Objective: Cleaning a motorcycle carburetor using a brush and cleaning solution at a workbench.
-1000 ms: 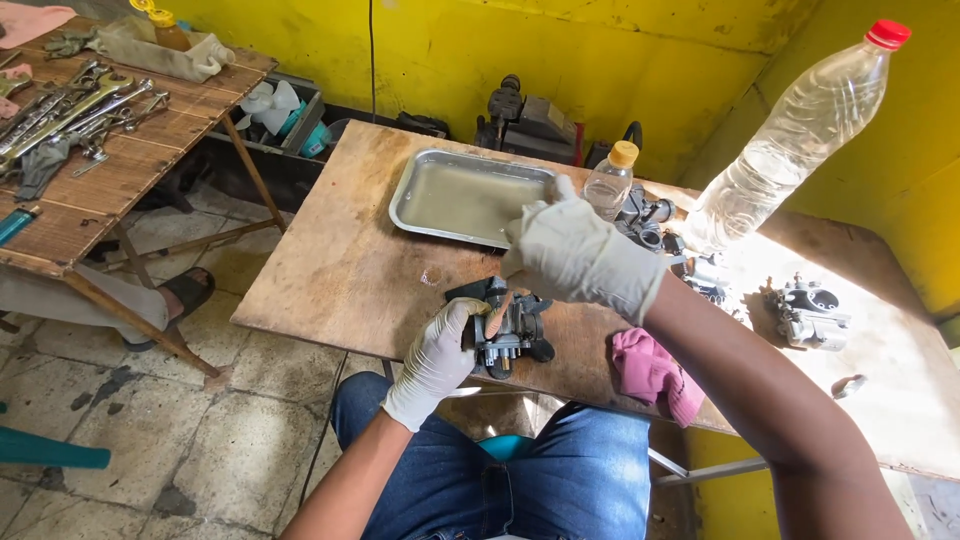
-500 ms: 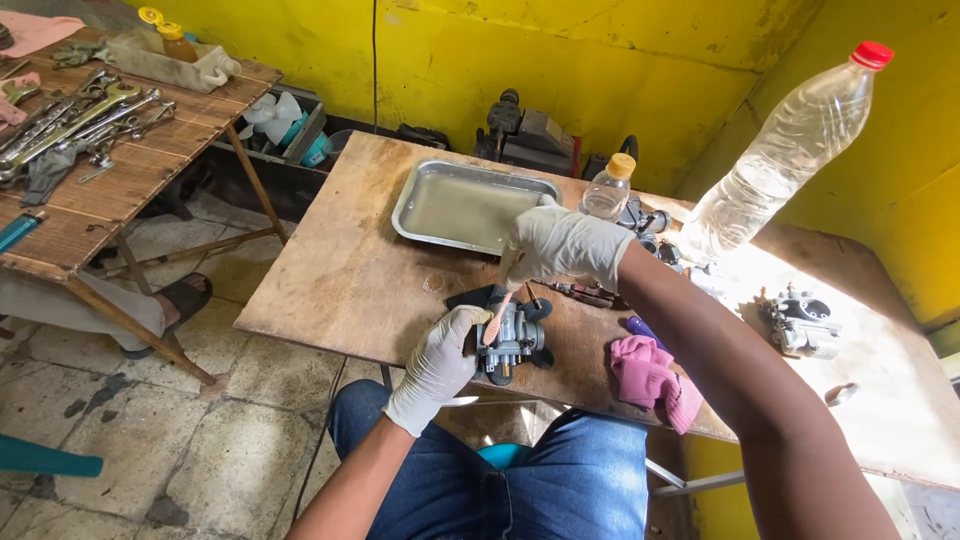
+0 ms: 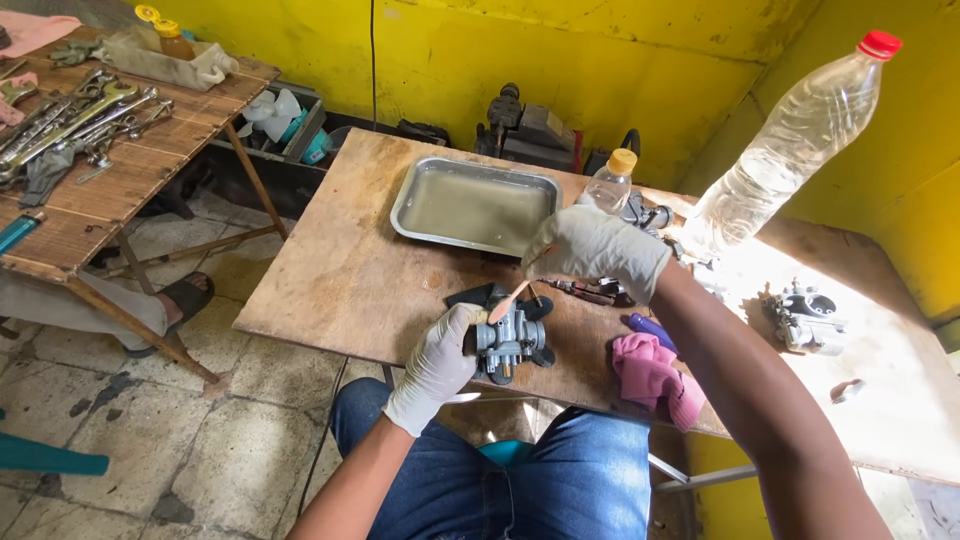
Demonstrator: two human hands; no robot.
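- You're gripping the carburetor point(image 3: 510, 340) in your left hand point(image 3: 440, 362), fingers clamped round its body at the near edge of the wooden surface point(image 3: 340, 280).
- Your right hand point(image 3: 590, 250) is pinching a small wooden-handled tool point(image 3: 510, 300), tip at the top of the carb.
- Keep the body braced against the surface so the tip isn't slipping.
- The tray of liquid point(image 3: 475, 205) is sitting just beyond, so watch your elbow.

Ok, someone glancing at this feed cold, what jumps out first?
Probably the gloved hands at the near edge of the wooden table: the left hand grips a small grey carburetor while the right hand holds a thin tool against its top. Next, the big clear bottle with a red cap leaning at the right, and the metal tray of murky liquid behind the hands.
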